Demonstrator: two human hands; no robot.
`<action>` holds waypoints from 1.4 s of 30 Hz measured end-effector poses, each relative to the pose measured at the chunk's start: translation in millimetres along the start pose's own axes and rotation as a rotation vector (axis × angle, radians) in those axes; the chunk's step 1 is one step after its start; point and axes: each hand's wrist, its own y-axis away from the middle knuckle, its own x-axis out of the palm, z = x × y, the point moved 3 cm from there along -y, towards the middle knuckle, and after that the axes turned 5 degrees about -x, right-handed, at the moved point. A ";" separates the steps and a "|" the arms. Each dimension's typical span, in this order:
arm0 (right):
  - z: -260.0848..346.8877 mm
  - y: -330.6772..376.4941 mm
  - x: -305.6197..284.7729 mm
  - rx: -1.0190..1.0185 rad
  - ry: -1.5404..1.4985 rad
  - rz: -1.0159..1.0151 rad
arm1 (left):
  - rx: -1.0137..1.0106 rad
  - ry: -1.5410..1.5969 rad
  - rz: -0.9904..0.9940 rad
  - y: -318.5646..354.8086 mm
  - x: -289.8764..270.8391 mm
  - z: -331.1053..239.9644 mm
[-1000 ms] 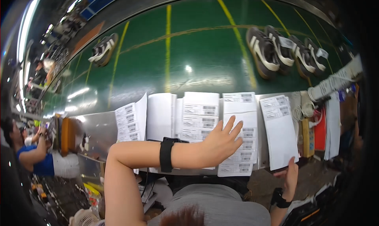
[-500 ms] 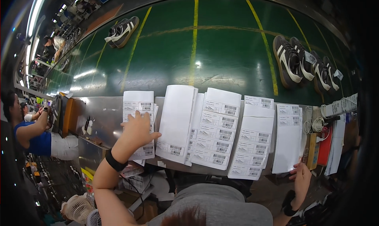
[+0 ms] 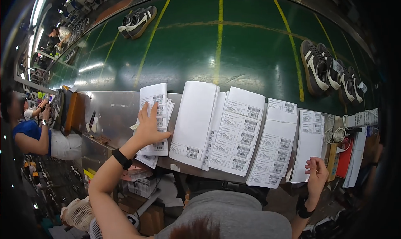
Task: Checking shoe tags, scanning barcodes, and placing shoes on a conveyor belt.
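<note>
My left hand (image 3: 148,128) lies flat, fingers spread, on the leftmost white label sheet (image 3: 153,100) of a row of barcode label sheets (image 3: 238,132) spread along a steel shelf (image 3: 112,113). A black band sits on that wrist. My right hand (image 3: 316,173) is at the shelf's near edge, fingers curled at the lower corner of the rightmost label sheet (image 3: 310,138); whether it pinches the sheet I cannot tell.
Beyond the shelf runs a green conveyor belt (image 3: 234,47) with yellow lines. On it lie a pair of dark sneakers (image 3: 138,21) at upper left and several more sneakers (image 3: 330,74) at right. A person in a blue top (image 3: 35,134) works at far left. A fan (image 3: 79,214) stands below.
The view has shifted, and my left hand has moved from the middle sheets leftward onto the leftmost sheet. My right hand stays at the near right edge.
</note>
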 end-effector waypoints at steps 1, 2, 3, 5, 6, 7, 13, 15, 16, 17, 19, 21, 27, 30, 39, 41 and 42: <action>1.8 -0.6 0.6 0.007 -0.020 -0.001 | 0.001 0.004 0.002 -1.9 -7.0 -0.8; 1.9 -1.5 0.5 0.008 -0.015 -0.001 | 0.022 0.073 0.049 -2.8 -16.5 -1.0; 1.3 -2.2 1.1 0.003 0.003 -0.010 | 0.043 0.138 0.094 -1.8 -25.8 0.3; -2.0 -3.0 3.0 0.003 0.022 -0.019 | 0.074 0.225 0.135 3.3 -42.4 7.3; -3.6 -4.8 4.9 0.004 0.016 -0.023 | 0.101 0.311 0.170 6.1 -46.7 9.7; -4.6 -5.9 6.4 0.005 0.010 -0.026 | 0.096 0.310 0.172 9.2 -45.9 11.7; -7.1 -7.5 18.7 0.004 0.072 0.026 | 0.191 0.119 0.110 32.8 -17.1 24.4; -1.9 -7.6 19.6 0.009 0.083 0.026 | 0.107 0.202 0.056 35.4 -20.3 31.4; -0.2 -7.6 19.3 0.014 0.099 0.016 | -0.019 0.117 0.026 38.3 -23.7 32.5; -1.4 -7.3 19.3 0.016 0.100 0.020 | -0.144 0.031 -0.003 41.3 -25.4 35.4; -4.0 -7.6 17.1 0.007 0.098 0.012 | -0.210 0.054 0.043 47.9 -9.5 50.6; -2.7 -8.5 19.5 0.009 0.100 0.021 | -0.270 0.078 0.093 56.0 0.5 54.9; 2.4 -10.4 29.1 0.003 0.144 0.089 | -0.323 0.202 0.081 58.1 -10.3 38.6; 6.8 -11.3 29.3 0.014 0.177 0.106 | -0.328 0.336 0.304 47.4 -24.6 53.2; 26.2 -19.6 36.2 -0.083 0.248 0.120 | -0.271 0.029 0.106 -53.3 -126.7 59.7; 39.9 -25.7 47.3 -0.096 0.249 0.140 | -0.212 -0.086 -0.015 -93.1 -146.8 60.6; 47.1 -28.2 54.1 -0.110 0.296 0.172 | -0.207 -0.131 -0.027 -118.6 -150.5 61.1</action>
